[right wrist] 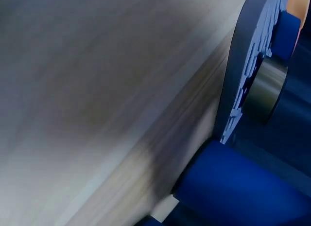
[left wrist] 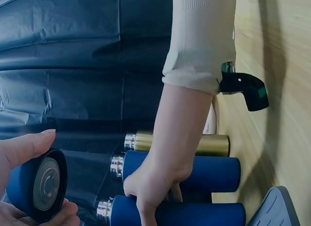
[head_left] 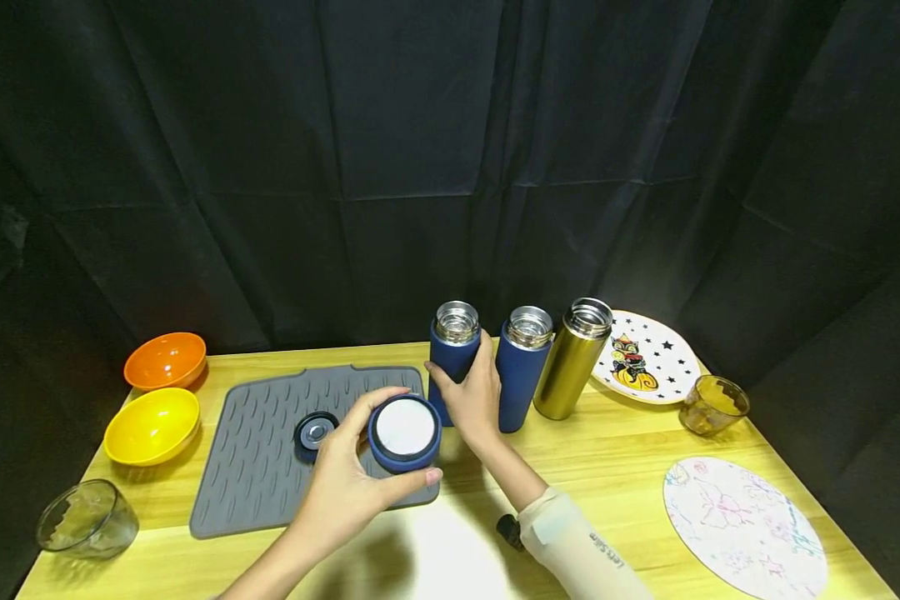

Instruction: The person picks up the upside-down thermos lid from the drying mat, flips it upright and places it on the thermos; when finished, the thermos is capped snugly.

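My left hand [head_left: 352, 467] holds a blue bottle lid [head_left: 405, 432] between thumb and fingers, above the front of the grey drying mat [head_left: 251, 467]. In the left wrist view the lid [left wrist: 47, 184] shows its round inner side. My right hand [head_left: 471, 392] grips the leftmost blue bottle [head_left: 450, 358], which stands uncapped beside the mat. A second uncapped blue bottle [head_left: 523, 375] and a gold bottle [head_left: 573, 358] stand to its right. Another blue lid [head_left: 317, 432] lies on the mat. The right wrist view also shows a gold lid [right wrist: 266, 87] there.
An orange bowl [head_left: 165, 361], a yellow bowl [head_left: 152, 427] and a tinted glass [head_left: 90, 521] stand at the left. On the right are a cat-patterned plate [head_left: 660, 358], an amber glass [head_left: 712, 406] and a drawn-on oval mat [head_left: 746, 529]. A dark curtain [head_left: 412, 167] hangs behind.
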`<state>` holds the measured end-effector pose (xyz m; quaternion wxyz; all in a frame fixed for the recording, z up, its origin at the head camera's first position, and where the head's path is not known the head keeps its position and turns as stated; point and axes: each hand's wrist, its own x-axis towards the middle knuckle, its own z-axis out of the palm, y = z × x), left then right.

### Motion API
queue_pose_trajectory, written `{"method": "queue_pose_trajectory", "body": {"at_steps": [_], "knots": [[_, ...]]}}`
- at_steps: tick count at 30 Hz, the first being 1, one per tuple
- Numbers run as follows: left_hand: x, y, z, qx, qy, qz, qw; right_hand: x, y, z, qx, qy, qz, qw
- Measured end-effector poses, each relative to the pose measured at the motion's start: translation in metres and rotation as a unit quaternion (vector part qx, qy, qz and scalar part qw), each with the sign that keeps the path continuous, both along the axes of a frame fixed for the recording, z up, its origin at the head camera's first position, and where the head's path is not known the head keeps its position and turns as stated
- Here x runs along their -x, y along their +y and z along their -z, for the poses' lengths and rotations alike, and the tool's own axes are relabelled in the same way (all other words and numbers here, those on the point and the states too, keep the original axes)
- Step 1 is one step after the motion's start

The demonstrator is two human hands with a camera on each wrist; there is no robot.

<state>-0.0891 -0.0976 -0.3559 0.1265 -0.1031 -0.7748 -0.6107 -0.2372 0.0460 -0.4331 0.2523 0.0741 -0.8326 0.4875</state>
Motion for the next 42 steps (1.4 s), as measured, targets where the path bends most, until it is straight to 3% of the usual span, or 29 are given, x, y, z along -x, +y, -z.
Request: {"method": "queue_pose_trajectory", "body": {"at_steps": [9, 17, 24, 28, 33, 42], "knots": [[0.003, -0.006, -0.002, 0.002, -0.005, -0.015, 0.9999, -0.058, 0.022, -0.020, 0.014, -0.023, -0.023, 0.999], [0.007, -0.002, -0.005, -0.002, -0.007, -0.001, 1.0000, -0.105, 0.042, -0.022, 0.039, -0.062, -0.055, 0.996], [0.017, 0.009, -0.007, -0.014, 0.004, 0.016, 0.9998, -0.114, 0.046, -0.016, 0.013, -0.040, -0.050, 0.998], [0.032, 0.025, -0.013, -0.029, 0.000, 0.034, 0.9990, -0.114, 0.048, -0.013, -0.005, -0.039, -0.052, 0.998], [0.048, 0.048, -0.017, -0.015, -0.014, 0.044, 0.9988, -0.113, 0.049, -0.009, -0.021, -0.039, -0.060, 0.997], [0.053, 0.067, 0.003, 0.027, 0.012, 0.040, 0.9988, -0.115, 0.048, -0.005, -0.048, -0.014, -0.063, 0.997]]}}
